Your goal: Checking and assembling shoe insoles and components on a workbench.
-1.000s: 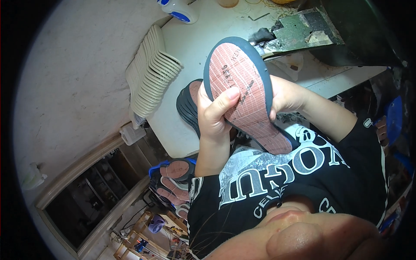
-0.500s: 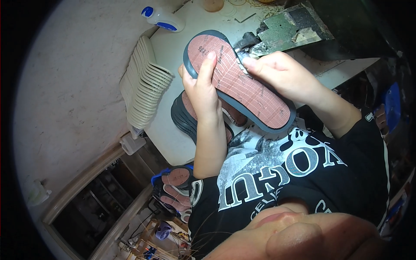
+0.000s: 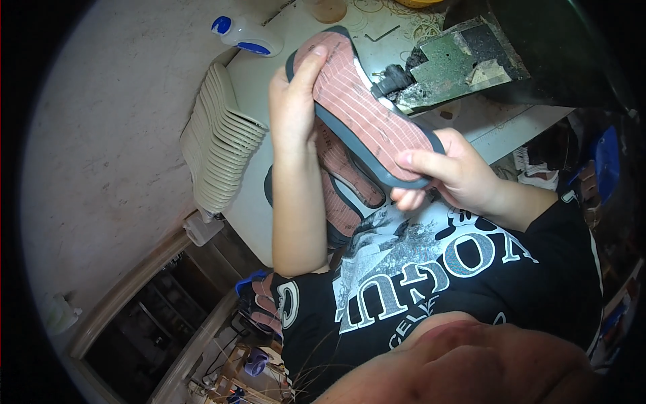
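Note:
A shoe sole (image 3: 370,114) with a dusty-pink face and dark grey rim is raised at a slant between my two hands. My left hand (image 3: 293,104) grips its far end, thumb flat on the pink face. Around the near end, my right hand (image 3: 464,168) is closed with the thumb on top and fingers underneath. The sole's right edge lies by a small black machine part (image 3: 393,82) on a worn green metal plate (image 3: 437,87); whether they touch I cannot tell. More pink-faced soles (image 3: 346,165) rest on the table below, partly hidden by my left forearm.
Many cream sole-shaped pieces (image 3: 225,145) stand in a row along the table's left edge. Behind them lies a white bottle (image 3: 249,39) with a blue cap. A hex key (image 3: 382,34) sits at the table's back. A dark machine body (image 3: 552,47) rises at the right.
My right hand has moved from the sole's right edge down to its near end. The sole has tilted and shifted slightly away and left, with my left hand still gripping its far end.

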The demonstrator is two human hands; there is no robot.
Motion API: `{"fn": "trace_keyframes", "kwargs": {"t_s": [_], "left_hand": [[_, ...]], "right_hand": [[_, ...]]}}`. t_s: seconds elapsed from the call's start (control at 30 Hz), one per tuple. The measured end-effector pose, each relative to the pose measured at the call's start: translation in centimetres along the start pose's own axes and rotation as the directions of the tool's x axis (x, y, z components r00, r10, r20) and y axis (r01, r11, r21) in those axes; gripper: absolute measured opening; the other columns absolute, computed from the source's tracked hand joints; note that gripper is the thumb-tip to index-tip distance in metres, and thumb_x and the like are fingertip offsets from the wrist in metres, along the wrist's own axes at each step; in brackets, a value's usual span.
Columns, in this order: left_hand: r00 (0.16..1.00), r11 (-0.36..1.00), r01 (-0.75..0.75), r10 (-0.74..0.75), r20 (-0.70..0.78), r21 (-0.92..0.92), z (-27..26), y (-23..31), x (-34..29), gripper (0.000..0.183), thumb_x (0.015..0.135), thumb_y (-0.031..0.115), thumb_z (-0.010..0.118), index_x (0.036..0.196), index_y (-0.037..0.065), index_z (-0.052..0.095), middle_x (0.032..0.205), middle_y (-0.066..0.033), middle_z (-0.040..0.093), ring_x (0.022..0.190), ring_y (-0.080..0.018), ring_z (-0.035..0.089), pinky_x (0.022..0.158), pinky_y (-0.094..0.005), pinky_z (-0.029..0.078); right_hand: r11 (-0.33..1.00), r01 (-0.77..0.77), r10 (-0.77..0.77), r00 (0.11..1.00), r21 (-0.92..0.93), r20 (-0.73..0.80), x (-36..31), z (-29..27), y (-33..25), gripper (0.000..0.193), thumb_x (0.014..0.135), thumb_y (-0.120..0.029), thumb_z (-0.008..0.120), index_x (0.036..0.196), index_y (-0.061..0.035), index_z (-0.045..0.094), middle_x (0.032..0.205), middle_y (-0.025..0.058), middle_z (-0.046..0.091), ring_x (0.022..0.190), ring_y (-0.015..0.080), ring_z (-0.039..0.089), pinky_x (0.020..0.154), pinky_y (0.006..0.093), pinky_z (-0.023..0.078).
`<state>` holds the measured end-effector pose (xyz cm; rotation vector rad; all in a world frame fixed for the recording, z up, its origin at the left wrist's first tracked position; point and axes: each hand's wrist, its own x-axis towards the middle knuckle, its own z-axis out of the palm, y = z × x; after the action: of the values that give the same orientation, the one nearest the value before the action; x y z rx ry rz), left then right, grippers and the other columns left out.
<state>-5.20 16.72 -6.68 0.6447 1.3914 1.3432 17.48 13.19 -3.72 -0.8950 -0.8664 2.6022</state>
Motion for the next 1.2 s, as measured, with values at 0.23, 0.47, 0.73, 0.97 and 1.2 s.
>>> {"fn": "trace_keyframes", "kwargs": {"t_s": [0.23, 0.47, 0.73, 0.97, 1.2], "left_hand": [[0.486, -0.034, -0.858, 0.271, 0.831, 0.513, -1.4, 5.8, 1.7, 0.048, 0.066, 0.046, 0.078, 0.102, 0.014, 0.069, 0.123, -0.007, 0.06, 0.136, -0.0296, 0.035, 0.112, -0.0546, 0.01], [0.51, 0.129, -0.844, -0.109, 0.853, 0.521, -0.9, 7.0, 3.0, 0.039, 0.074, 0.044, 0.075, 0.09, 0.01, 0.065, 0.082, -0.0012, 0.059, 0.096, -0.0184, 0.054, 0.11, -0.05, 0.013], [0.592, 0.077, -0.793, -0.133, 0.795, 0.604, -1.4, 7.2, 0.8, 0.033, 0.082, 0.038, 0.069, 0.089, 0.007, 0.061, 0.068, -0.0053, 0.056, 0.071, -0.0192, 0.053, 0.081, -0.0372, 0.04], [0.774, 0.2, -0.537, -0.271, 0.573, 0.82, -0.5, 7.3, -3.7, 0.035, 0.09, 0.035, 0.063, 0.089, 0.0, 0.058, 0.068, -0.0083, 0.054, 0.064, -0.0156, 0.051, 0.059, -0.0311, 0.042], [0.862, 0.316, -0.344, -0.267, 0.431, 0.884, 1.2, 6.0, -9.0, 0.039, 0.093, 0.035, 0.06, 0.085, -0.003, 0.058, 0.069, -0.0047, 0.054, 0.067, -0.0109, 0.049, 0.061, -0.0285, 0.043]], "right_hand": [[0.994, 0.109, -0.11, 0.988, -0.022, -0.111, 3.8, 0.7, -0.1, 0.028, 0.095, -0.023, 0.058, 0.097, 0.0042, 0.063, 0.08, 0.0149, 0.069, 0.067, 0.0184, 0.069, 0.061, 0.0254, 0.057], [0.992, 0.109, -0.105, 0.992, 0.067, -0.068, 4.1, 0.6, -0.1, 0.037, 0.095, -0.027, 0.058, 0.11, 0.0071, 0.06, 0.096, 0.0191, 0.067, 0.085, 0.0223, 0.07, 0.075, 0.028, 0.058], [0.987, 0.157, -0.154, 0.984, 0.03, -0.091, 3.9, 0.8, -0.1, 0.036, 0.097, -0.025, 0.055, 0.11, 0.0087, 0.06, 0.103, 0.0184, 0.067, 0.089, 0.0222, 0.07, 0.078, 0.027, 0.058], [0.989, 0.145, -0.143, 0.984, 0.017, -0.103, 2.5, 1.0, 0.3, 0.039, 0.096, -0.027, 0.057, 0.102, 0.0103, 0.063, 0.098, 0.0184, 0.068, 0.086, 0.0219, 0.07, 0.073, 0.0264, 0.059], [0.97, 0.228, -0.235, 0.967, -0.083, -0.093, 0.1, 0.4, 1.2, 0.035, 0.094, -0.025, 0.059, 0.092, 0.0096, 0.064, 0.091, 0.0169, 0.068, 0.077, 0.0176, 0.069, 0.068, 0.0248, 0.059]]}}
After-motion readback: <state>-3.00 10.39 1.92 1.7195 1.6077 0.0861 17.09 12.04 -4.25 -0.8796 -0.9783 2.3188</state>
